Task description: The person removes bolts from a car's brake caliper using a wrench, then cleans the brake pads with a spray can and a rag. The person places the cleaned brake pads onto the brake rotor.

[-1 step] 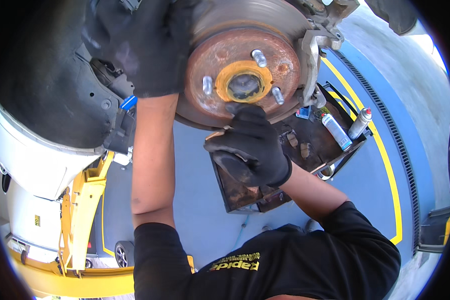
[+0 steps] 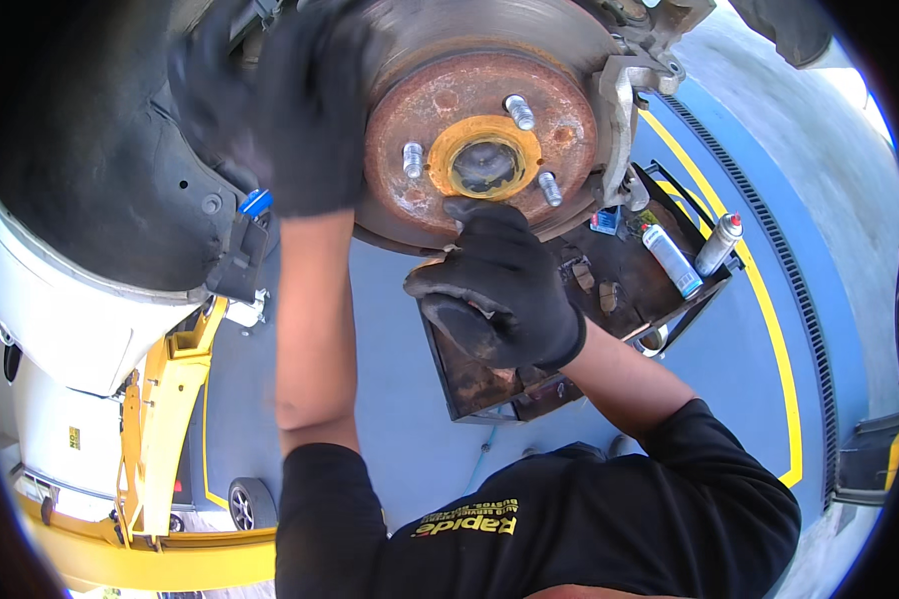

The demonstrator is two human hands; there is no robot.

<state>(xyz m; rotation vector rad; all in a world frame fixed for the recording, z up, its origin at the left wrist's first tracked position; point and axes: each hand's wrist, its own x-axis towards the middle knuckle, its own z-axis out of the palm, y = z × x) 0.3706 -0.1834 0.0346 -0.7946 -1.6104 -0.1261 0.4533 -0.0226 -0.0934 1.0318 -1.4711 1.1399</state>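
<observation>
**Inspector:** Report from the left.

**Operator:** I see the white car body (image 2: pixel 65 319) raised over a yellow lift arm (image 2: pixel 160 419). My left hand (image 2: pixel 305 110), in a black glove, is laid spread against the left edge of the brake disc (image 2: pixel 440 215); its fingertips are in shadow, so I cannot tell if they grip.

**Inspector:** And the centre?

**Operator:** The rusty disc carries a yellow-ringed hub (image 2: pixel 484 160) and wheel studs (image 2: pixel 519 110). My right hand (image 2: pixel 494 290), gloved, is curled loosely closed, fingertips touching the disc's lower face just below the hub.

**Inspector:** To the right?

**Operator:** A brake caliper (image 2: pixel 624 110) sits at the disc's right edge. Below stands a rusty tray (image 2: pixel 489 384) holding two spray cans (image 2: pixel 669 260) on the blue floor (image 2: pixel 390 399).
</observation>
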